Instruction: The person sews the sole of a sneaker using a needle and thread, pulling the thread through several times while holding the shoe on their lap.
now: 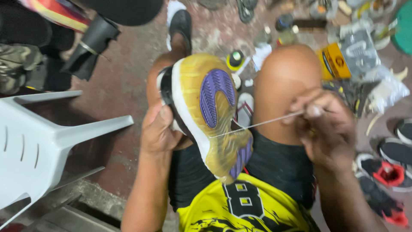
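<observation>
- The left hand [158, 131], left of the frame's middle, has its grip closed round the side of a sneaker [210, 114], thumb pressed on the white edge of the sole.
- The sneaker sits at the centre of the frame, held sole-up between the knees; the sole is yellowed and see-through with purple tread patches.
- The right hand [325, 124], at centre right, pinches a thread [262, 123] between thumb and fingertips, its grip narrow and shut on the strand.
- The thread runs taut from that pinch leftward to the sole's edge.
- Below the shoe are black shorts and a yellow-and-black shirt [244, 206].
- A white plastic chair [38, 141] lies tipped at the left.
- On the reddish floor [124, 81], other shoes [392, 169] lie at the lower right, and tins, bottles and bags [356, 51] crowd the upper right.
</observation>
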